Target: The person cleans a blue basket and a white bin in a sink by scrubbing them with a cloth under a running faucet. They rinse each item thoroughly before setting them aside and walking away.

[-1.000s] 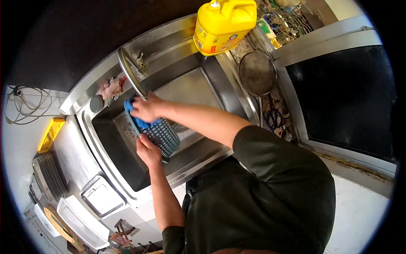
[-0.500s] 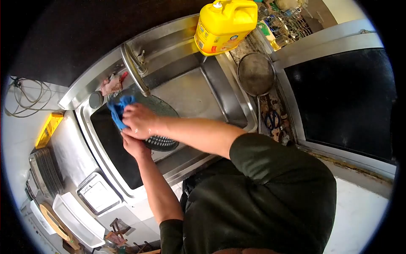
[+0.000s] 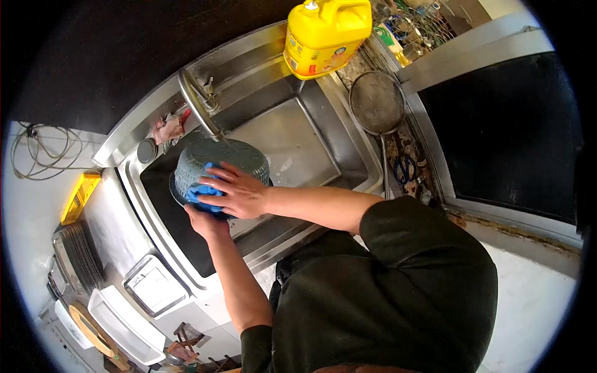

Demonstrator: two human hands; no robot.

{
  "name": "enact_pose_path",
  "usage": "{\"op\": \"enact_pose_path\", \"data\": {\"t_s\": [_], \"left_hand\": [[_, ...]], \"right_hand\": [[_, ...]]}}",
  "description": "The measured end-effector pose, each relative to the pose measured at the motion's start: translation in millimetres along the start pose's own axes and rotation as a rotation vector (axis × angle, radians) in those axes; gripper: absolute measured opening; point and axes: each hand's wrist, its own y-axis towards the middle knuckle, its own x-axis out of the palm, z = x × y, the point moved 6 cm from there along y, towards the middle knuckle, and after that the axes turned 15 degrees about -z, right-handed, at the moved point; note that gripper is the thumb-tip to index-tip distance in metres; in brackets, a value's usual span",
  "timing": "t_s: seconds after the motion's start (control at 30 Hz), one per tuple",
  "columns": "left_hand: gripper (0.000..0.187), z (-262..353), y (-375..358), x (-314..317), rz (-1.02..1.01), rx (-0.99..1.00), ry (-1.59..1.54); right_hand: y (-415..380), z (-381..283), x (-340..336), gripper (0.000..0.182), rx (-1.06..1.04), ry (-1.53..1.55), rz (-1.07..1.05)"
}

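A grey-green plastic colander (image 3: 231,149) is tipped over the left side of the sink, its base and outer wall facing up. At its near rim, my left hand (image 3: 207,222) is closed on the edge, with the fingertips partly hidden. My right hand (image 3: 241,191) presses a blue cloth (image 3: 210,189) against the colander's outer side, fingers spread over the cloth. Just above the colander hangs the curved metal faucet (image 3: 200,107). Beneath is the stainless steel sink (image 3: 280,137), with a dark board or surface (image 3: 186,245) on its left.
A yellow jug (image 3: 328,40) stands at the sink's back corner. Along the right ledge lie a round strainer (image 3: 377,102) and blue-handled scissors (image 3: 405,169). A small lidded jar (image 3: 147,150) and a crumpled wrapper (image 3: 170,128) sit on the back-left rim. Trays (image 3: 155,285) are at the left.
The colander has turned so its outer wall and base show rather than its perforated side. My right hand has moved right and down with the cloth, its fingers now spread wider.
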Motion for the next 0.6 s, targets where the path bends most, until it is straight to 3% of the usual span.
{"op": "enact_pose_path", "data": {"t_s": [0.07, 0.13, 0.17, 0.3, 0.37, 0.43, 0.47, 0.5, 0.6], "left_hand": [[0.055, 1, -6, 3, 0.049, 0.046, 0.062], [0.057, 0, 4, -10, -0.040, 0.033, -0.062], [0.059, 7, 0, 0, -0.087, 0.023, -0.154], [0.065, 30, -12, -1, 0.102, 0.072, -0.103], [0.066, 31, -18, -3, 0.228, 0.087, -0.043], [0.066, 34, -29, -4, 0.396, 0.077, 0.001], [0.068, 37, -34, -4, 0.434, 0.057, 0.050], [0.069, 33, -33, -13, 0.422, 0.035, 0.107], [0.074, 7, -24, -40, 0.370, -0.013, 0.156]], "right_hand": [[22, -2, 11, 0.038, 0.016, -0.027, -0.067], [38, -4, 22, 0.036, 0.039, 0.010, -0.182], [45, -7, 24, 0.037, 0.033, 0.036, -0.150], [23, -21, 13, 0.044, 0.005, 0.047, -0.003], [-3, -10, 12, 0.045, 0.114, 0.077, 0.138], [-23, 14, 21, 0.043, 0.444, 0.142, 0.225], [-34, 31, 24, 0.036, 0.592, 0.354, 0.359], [-47, 50, 31, 0.030, 0.743, 0.570, 0.493], [-62, 114, 114, 0.027, 1.018, 1.009, 0.547]]}}
